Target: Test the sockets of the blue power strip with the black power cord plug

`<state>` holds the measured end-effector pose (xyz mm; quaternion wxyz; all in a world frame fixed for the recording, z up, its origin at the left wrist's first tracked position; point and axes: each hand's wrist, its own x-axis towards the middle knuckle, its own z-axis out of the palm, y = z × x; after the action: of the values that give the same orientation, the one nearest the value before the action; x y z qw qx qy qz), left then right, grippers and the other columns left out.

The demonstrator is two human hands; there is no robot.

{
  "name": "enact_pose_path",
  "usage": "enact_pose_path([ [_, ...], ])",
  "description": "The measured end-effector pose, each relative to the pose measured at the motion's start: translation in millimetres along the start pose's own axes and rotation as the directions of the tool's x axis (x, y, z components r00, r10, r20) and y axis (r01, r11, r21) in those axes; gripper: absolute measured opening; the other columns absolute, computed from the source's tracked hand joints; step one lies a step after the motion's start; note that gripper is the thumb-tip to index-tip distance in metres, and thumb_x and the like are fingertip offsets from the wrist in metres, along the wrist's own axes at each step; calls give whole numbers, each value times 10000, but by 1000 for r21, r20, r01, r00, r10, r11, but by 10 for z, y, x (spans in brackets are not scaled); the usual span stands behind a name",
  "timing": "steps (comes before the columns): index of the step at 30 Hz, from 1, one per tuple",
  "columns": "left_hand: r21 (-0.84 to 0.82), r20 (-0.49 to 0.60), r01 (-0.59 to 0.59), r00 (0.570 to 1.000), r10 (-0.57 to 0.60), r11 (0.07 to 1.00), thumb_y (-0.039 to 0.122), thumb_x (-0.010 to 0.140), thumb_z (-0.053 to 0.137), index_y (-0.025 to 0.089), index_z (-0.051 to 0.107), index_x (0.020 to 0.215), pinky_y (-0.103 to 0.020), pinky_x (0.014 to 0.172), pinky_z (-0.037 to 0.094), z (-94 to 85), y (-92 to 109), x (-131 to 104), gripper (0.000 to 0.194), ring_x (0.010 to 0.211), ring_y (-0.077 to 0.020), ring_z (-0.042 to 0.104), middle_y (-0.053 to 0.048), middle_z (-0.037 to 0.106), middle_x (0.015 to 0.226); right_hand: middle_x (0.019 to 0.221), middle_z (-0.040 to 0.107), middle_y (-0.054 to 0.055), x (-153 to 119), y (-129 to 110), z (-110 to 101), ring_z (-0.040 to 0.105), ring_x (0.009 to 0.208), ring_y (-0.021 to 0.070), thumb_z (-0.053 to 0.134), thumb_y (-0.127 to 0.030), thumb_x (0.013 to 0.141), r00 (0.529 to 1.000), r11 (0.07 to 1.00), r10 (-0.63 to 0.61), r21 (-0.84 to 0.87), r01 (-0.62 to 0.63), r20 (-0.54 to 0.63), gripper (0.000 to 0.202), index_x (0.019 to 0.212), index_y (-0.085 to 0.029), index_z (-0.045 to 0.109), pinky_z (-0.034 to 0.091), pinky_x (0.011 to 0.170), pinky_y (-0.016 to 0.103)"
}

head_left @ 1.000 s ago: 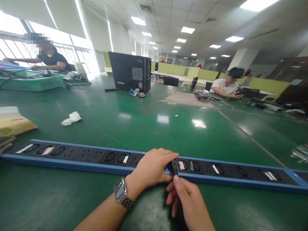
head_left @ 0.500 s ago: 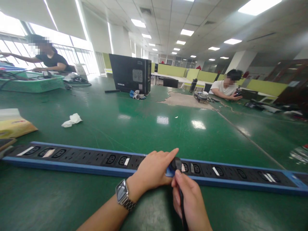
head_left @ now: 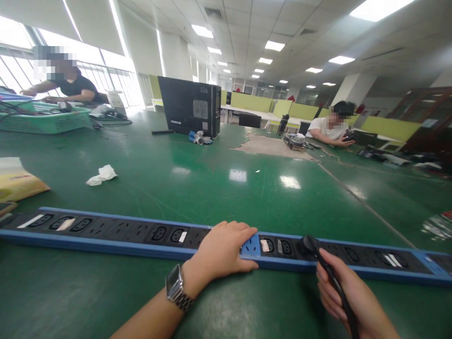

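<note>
A long power strip (head_left: pixel 123 230) with a blue frame and black sockets lies across the green table. My left hand (head_left: pixel 226 247), with a steel watch (head_left: pixel 178 287) on its wrist, is wrapped over the strip's middle, thumb at the near edge and fingers at the far edge. Just right of it shows a blue socket (head_left: pixel 251 246). My right hand (head_left: pixel 348 287) grips a black power plug (head_left: pixel 310 245) by its cable end. The plug's head is over a socket right of the middle; whether its pins are in the socket is hidden.
A black computer tower (head_left: pixel 190 106) stands at the back, gloves (head_left: pixel 200 137) before it. Crumpled tissue (head_left: pixel 102 175) and a yellow packet (head_left: pixel 21 181) lie left, beyond them a green basket (head_left: pixel 45 123). One person (head_left: pixel 76 87) sits far left, another (head_left: pixel 328 127) far right.
My right hand has carried the plug to the right along the strip, from the blue socket beside my left hand to a socket farther right. The left hand still holds the strip.
</note>
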<state>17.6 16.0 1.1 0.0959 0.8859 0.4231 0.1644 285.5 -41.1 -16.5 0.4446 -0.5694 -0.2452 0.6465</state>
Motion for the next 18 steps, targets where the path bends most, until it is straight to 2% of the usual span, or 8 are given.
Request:
enact_pose_path([
  [5,-8,2,-4,1000,4,1000,501,684,788,222,559,1289,-422,906,497,-4,-6,-3,704,1074,-283,637,-65,668,1227,312,309,-75,-89,-13,-28,288,235,48,633,-607,756,998,1000,12,-23,-14,-54,509,537,-181,461,207,300,168],
  [11,-8,-7,-9,1000,9,1000,496,693,782,221,551,1299,-422,929,487,9,-16,-9,704,1097,-282,624,-66,658,1243,294,262,-83,-61,-4,51,226,216,40,630,-589,753,999,998,27,60,-25,-38,515,503,-186,429,162,285,168],
  [18,-2,8,-18,1000,18,1000,505,706,772,218,552,1293,-425,913,493,-1,-6,2,690,1072,-285,635,-69,668,1219,300,298,-80,-80,47,83,278,228,51,612,-606,775,998,999,54,1,-54,-43,503,546,-178,481,222,308,179],
])
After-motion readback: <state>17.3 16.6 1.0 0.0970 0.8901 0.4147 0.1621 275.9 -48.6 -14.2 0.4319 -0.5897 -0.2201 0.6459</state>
